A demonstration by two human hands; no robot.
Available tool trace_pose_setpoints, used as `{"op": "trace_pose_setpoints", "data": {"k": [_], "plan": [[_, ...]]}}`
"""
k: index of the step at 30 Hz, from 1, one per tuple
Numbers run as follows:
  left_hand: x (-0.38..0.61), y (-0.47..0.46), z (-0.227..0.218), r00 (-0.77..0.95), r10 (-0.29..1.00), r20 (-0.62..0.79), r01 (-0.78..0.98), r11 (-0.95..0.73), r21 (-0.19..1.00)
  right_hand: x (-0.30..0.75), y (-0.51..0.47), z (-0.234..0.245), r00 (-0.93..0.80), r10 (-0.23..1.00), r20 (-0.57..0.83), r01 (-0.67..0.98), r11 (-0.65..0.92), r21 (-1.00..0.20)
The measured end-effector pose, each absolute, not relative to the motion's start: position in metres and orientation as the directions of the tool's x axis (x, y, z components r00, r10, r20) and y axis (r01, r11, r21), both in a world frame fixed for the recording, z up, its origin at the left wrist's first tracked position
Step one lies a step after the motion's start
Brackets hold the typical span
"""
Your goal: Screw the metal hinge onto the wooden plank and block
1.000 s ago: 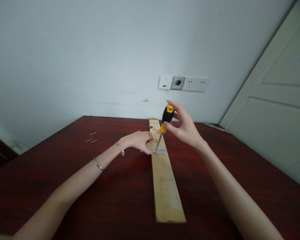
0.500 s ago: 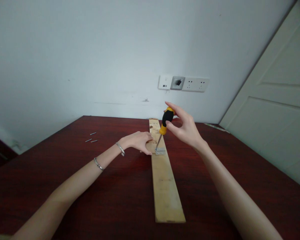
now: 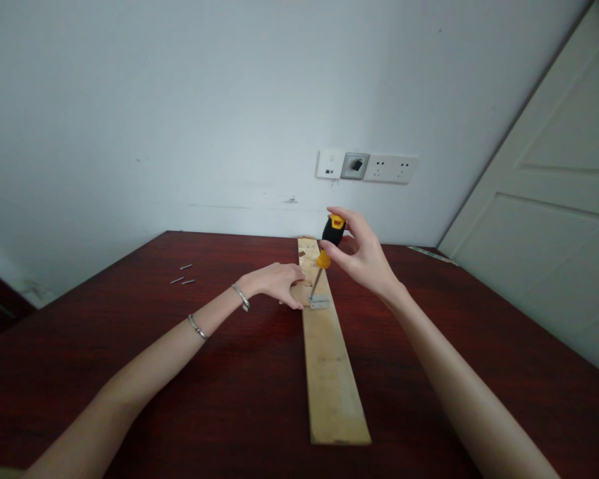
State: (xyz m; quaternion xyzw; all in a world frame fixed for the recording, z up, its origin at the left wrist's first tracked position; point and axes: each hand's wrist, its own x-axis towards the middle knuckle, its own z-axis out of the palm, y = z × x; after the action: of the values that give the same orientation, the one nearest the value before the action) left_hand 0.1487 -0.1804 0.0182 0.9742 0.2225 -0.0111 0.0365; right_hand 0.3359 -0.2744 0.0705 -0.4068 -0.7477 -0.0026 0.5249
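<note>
Grey metal fasteners (image 3: pixel 182 274), three slim ones, lie on the dark red table (image 3: pixel 229 386) just past nine o'clock from the flat metal plate (image 3: pixel 320 303). Next comes a forearm with two silver bracelets (image 3: pixel 196 326), ending in the left hand (image 3: pixel 274 282) between nine and ten — thumb and fingers parted in a curve at the edge of the wooden board (image 3: pixel 331 379). Whether they clamp it, I cannot tell. The board runs from near twelve to between five and six, and the plate lies across it. The screwdriver (image 3: pixel 333 233) leans toward one o'clock, its tip down at the plate's left end; detail there is too small to make out. At about half past one, the right hand (image 3: pixel 363 256) grips the black-and-yellow handle with thumb and fingers. Wall sockets (image 3: pixel 390 168) sit near one o'clock, a pale door (image 3: pixel 554 233) past two.
</note>
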Motion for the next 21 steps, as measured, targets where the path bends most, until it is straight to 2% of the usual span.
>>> {"op": "trace_pose_setpoints", "data": {"k": [5,10,16,21], "plan": [[0.148,-0.180,0.017,0.894,0.447,-0.045,0.449,-0.892,0.055,0.334,-0.271,0.071,-0.051,0.592,0.805,0.671,0.617,-0.411],[0.147,-0.178,0.017,0.893,0.450,-0.033,0.451,-0.890,0.072,0.333,-0.268,0.072,-0.109,0.590,0.800,0.634,0.661,-0.402],[0.147,-0.175,0.014,0.886,0.463,0.000,0.462,-0.884,0.070,0.327,-0.263,0.077,-0.131,0.570,0.811,0.725,0.613,-0.314],[0.145,-0.171,0.014,0.880,0.475,0.014,0.473,-0.878,0.078,0.323,-0.258,0.082,-0.214,0.565,0.797,0.674,0.676,-0.298]]}}
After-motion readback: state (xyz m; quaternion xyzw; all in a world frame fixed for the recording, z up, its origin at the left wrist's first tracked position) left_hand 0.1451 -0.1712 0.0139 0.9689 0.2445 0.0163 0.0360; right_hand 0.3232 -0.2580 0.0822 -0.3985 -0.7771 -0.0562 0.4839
